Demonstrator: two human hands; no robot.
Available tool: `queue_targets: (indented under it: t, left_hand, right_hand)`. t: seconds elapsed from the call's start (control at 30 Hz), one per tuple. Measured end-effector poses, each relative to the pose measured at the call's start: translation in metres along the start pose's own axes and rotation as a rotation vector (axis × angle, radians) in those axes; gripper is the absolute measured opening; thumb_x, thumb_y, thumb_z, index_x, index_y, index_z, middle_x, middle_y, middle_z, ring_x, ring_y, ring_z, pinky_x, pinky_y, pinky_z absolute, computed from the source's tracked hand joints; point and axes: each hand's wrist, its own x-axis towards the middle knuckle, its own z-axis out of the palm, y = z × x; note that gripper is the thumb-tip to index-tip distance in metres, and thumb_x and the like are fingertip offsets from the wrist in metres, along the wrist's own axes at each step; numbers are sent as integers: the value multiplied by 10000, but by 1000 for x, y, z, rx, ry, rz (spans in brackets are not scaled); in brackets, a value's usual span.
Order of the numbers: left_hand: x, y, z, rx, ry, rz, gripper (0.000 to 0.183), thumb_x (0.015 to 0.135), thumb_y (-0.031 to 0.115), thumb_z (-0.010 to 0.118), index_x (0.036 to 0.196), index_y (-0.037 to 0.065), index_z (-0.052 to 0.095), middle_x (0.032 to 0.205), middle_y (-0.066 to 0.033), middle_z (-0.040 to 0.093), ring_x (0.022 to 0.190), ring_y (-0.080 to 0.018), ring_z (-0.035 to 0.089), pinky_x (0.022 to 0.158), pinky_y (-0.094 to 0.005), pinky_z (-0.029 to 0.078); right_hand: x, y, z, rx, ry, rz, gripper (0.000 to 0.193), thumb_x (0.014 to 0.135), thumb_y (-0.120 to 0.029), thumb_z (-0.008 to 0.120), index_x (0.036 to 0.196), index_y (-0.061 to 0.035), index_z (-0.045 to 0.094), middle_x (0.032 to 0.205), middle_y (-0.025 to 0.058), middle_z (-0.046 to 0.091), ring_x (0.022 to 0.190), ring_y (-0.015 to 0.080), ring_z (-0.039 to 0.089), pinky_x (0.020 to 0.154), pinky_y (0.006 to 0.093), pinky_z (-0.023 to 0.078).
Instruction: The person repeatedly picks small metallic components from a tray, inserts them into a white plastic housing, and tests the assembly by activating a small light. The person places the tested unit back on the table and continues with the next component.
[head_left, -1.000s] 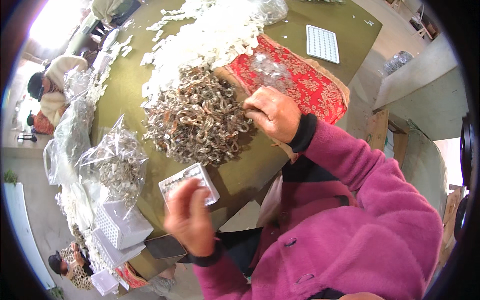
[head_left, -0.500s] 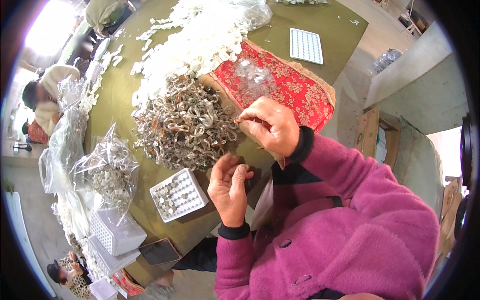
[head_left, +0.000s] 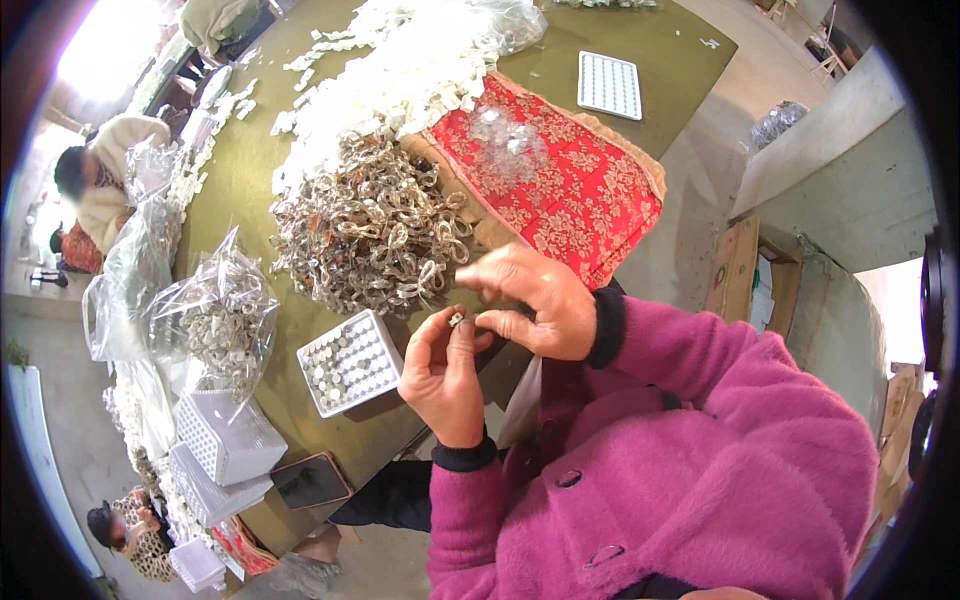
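Observation:
My left hand (head_left: 445,385) is closed, thumb and fingertips pinching a small pale shiny piece (head_left: 457,319) too tiny to identify. Just to its right is my right hand (head_left: 545,302), its thumb and forefinger spread apart beside the left fingertips; no held object shows in it. Beyond both hands lies a heap of shiny silver and brownish loops (head_left: 370,225). Left of my left hand is a white tray (head_left: 388,385) with rows of pockets, several holding small round silvery discs (head_left: 325,372).
A red floral cloth (head_left: 575,200) bears a scatter of clear bits. White pieces (head_left: 350,100) are piled behind the loops. Another white tray (head_left: 609,85) lies far right. At left are a clear bag (head_left: 225,320), stacked trays (head_left: 225,440) and a phone (head_left: 312,481). Other people sit along the left.
My right hand has come down beside my left and its pinch has opened. My left hand has shifted slightly left and up, now closed on the small piece.

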Motion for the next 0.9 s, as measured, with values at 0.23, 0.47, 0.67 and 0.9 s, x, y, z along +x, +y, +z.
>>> queue_targets:
  t: [0.23,0.47,0.67,0.9]
  left_hand:
    - [-10,21,-13,755,-127,594,294,823,-58,756,1101,27,716,948,-134,657,828,-298,664,708,-389,559]
    - [-12,20,-13,772,34,679,250,811,-79,789,1037,16,740,916,-117,647,820,-274,672,688,-356,556]
    - [-10,12,-19,131,-25,233,211,875,-105,748,1073,-49,701,1075,-110,646,865,-167,694,711,-287,606]
    - [-6,10,-8,252,1,331,213,827,-112,771,1005,-8,718,1085,-108,675,941,-204,684,792,-327,594]
  right_hand:
    - [18,-12,-19,-241,-162,-342,411,798,-228,812,1177,-126,690,1257,90,654,1226,297,599,1085,504,436]
    - [7,6,-2,29,-138,-82,116,866,-208,788,907,-113,738,891,61,687,871,269,675,867,435,526]
    - [7,2,-2,422,-184,274,99,872,-88,771,959,-49,743,864,81,662,821,202,681,743,332,546]
    - [9,5,-5,572,-259,439,76,841,-53,690,912,-27,689,856,45,649,766,126,646,688,291,516]
